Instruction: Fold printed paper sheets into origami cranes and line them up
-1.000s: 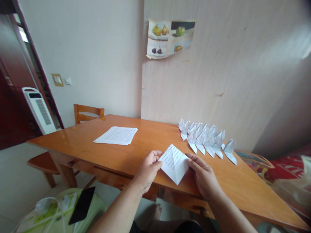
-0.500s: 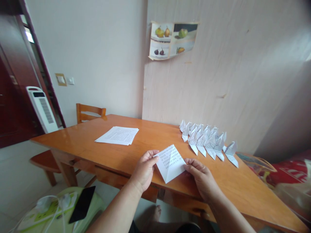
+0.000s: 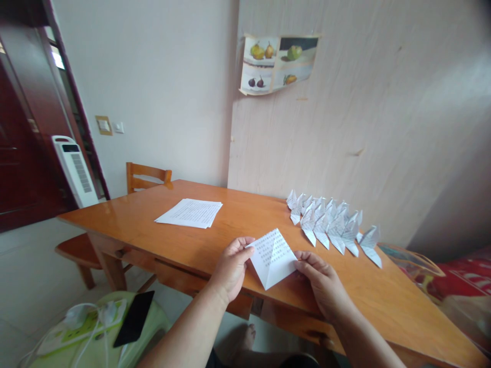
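Observation:
A folded square of printed white paper [image 3: 273,256] lies point-down near the front edge of the wooden table [image 3: 238,220], with a raised crease down its middle. My left hand [image 3: 231,268] pinches the paper's left corner between thumb and fingers. My right hand [image 3: 321,282] presses its fingertips on the right corner. Behind the paper, to the right, stands a row of several folded paper cranes [image 3: 332,225].
A stack of printed sheets [image 3: 190,212] lies on the table's left part. A wooden chair [image 3: 148,177] stands at the far end, a white heater [image 3: 74,170] by the wall. A green stool [image 3: 95,327] at lower left holds a black phone [image 3: 134,318] and a power strip.
The folded paper has been turned slightly and pulled a little nearer the table's front edge between both hands. The view has shifted a bit to the left.

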`<state>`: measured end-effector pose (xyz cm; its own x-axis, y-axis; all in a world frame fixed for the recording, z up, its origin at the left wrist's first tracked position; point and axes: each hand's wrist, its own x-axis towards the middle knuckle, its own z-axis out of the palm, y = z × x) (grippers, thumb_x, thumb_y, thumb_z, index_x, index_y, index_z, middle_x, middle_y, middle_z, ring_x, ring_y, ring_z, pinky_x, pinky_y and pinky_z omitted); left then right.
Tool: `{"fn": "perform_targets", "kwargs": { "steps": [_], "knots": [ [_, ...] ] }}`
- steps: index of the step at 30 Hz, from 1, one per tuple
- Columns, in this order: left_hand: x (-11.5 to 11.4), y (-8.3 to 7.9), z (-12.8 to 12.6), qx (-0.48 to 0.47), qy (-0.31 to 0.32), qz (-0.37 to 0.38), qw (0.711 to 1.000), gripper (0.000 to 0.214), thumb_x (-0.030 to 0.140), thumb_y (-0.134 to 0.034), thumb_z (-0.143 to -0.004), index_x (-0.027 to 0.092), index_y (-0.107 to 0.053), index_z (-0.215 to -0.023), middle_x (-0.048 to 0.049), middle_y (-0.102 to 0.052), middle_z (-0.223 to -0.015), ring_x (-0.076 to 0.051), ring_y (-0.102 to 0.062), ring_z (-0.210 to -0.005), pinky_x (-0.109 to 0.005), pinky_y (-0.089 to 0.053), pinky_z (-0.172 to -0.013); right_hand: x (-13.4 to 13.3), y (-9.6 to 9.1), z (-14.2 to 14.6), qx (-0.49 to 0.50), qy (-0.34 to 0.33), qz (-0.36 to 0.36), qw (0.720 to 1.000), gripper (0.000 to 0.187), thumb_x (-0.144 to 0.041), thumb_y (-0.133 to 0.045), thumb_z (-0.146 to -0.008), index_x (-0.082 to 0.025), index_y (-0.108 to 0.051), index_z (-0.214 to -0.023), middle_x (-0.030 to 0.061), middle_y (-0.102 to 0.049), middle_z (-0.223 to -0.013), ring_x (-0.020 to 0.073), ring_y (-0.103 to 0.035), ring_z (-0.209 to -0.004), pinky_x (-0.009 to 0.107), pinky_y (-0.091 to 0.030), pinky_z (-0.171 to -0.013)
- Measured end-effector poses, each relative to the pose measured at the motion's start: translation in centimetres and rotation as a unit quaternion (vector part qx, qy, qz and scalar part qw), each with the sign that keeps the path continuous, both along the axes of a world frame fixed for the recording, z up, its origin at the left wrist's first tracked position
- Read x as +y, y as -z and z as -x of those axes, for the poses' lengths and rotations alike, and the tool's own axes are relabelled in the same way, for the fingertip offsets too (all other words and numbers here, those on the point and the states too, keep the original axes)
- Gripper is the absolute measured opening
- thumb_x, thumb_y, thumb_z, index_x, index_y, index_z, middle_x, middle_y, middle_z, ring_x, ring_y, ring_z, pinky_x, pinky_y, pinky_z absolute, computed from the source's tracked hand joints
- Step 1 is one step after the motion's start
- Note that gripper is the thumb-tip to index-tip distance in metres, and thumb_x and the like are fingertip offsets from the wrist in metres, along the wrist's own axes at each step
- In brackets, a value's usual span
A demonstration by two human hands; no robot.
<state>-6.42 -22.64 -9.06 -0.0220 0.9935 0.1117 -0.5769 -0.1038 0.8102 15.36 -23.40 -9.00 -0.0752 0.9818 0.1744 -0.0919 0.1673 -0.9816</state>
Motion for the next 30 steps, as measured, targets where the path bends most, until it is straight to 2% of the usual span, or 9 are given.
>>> {"fn": "perform_targets", "kwargs": {
  "steps": [9, 30],
  "knots": [
    [0.10, 0.39, 0.00, 0.003, 0.002, -0.001, 1.000, 0.029, 0.022, -0.077, -0.072, 0.016, -0.066, -0.099, -0.0084, -0.070, -0.103, -0.020, -0.064, -0.093, -0.033, -0.045, -0.087, 0.29, 0.46, -0.05, 0.002, 0.005, -0.006, 1.000, 0.020, -0.040, -0.075, -0.079, -0.023, -0.073, -0.090, 0.0011, -0.065, -0.080, 0.0165, -0.052, -0.069, 0.028, -0.042, -0.067],
    [-0.07, 0.19, 0.00, 0.021, -0.001, -0.011, 1.000, 0.023, 0.017, -0.070, -0.076, 0.016, -0.065, -0.099, -0.0071, -0.069, -0.100, -0.017, -0.062, -0.088, -0.030, -0.045, -0.081, 0.29, 0.70, -0.20, 0.026, 0.006, 0.006, 1.000, 0.018, -0.039, -0.076, -0.079, -0.024, -0.073, -0.091, -0.0002, -0.065, -0.081, 0.0158, -0.052, -0.071, 0.027, -0.041, -0.069]
  ]
}}
